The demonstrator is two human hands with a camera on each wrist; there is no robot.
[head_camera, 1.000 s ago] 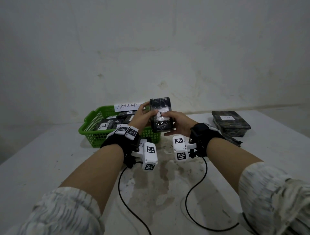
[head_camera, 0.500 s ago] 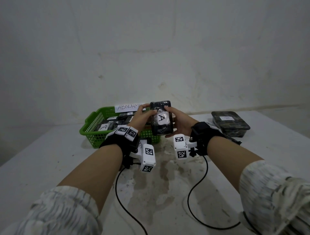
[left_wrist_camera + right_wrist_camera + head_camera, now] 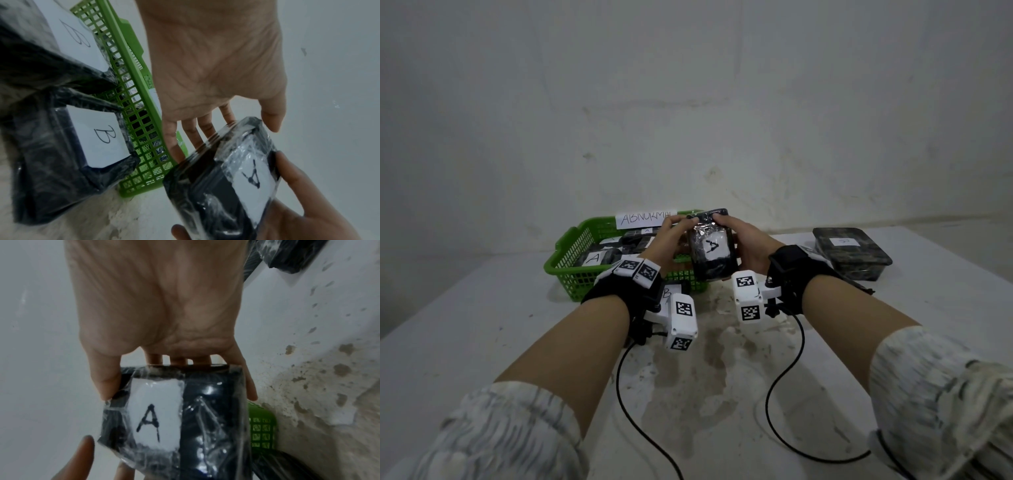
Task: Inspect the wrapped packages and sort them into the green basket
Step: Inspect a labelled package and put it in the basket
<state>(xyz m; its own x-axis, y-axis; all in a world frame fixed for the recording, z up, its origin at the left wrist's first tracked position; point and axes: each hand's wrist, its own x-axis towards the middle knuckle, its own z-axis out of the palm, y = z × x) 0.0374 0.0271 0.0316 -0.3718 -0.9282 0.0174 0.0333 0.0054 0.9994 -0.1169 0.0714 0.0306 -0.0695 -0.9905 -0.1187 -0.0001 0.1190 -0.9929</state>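
Both hands hold up one black package (image 3: pixel 710 251), wrapped in clear film, with its white label "A" facing me. My left hand (image 3: pixel 671 236) grips its left side; fingers lie behind it and the thumb sits on the top edge (image 3: pixel 271 120). My right hand (image 3: pixel 748 245) grips the right side, with the thumb (image 3: pixel 107 382) beside the label. The package (image 3: pixel 174 418) hangs just in front of the right end of the green basket (image 3: pixel 571 270). The basket holds several wrapped packages, one labelled "A" (image 3: pixel 594 257), and carries a paper sign "ABNORMAL" (image 3: pixel 645 218).
Two wrapped packages labelled "B" (image 3: pixel 61 162) lie on the table against the basket's (image 3: pixel 131 78) near wall, under my left wrist. Another dark wrapped package (image 3: pixel 851 253) lies at the right. The white table (image 3: pixel 482 325) is stained in the middle; two cables trail toward me.
The package has been turned in both hands, so the "A" label now faces me squarely. It also sits slightly lower. Both hands have stayed by the basket's right end.
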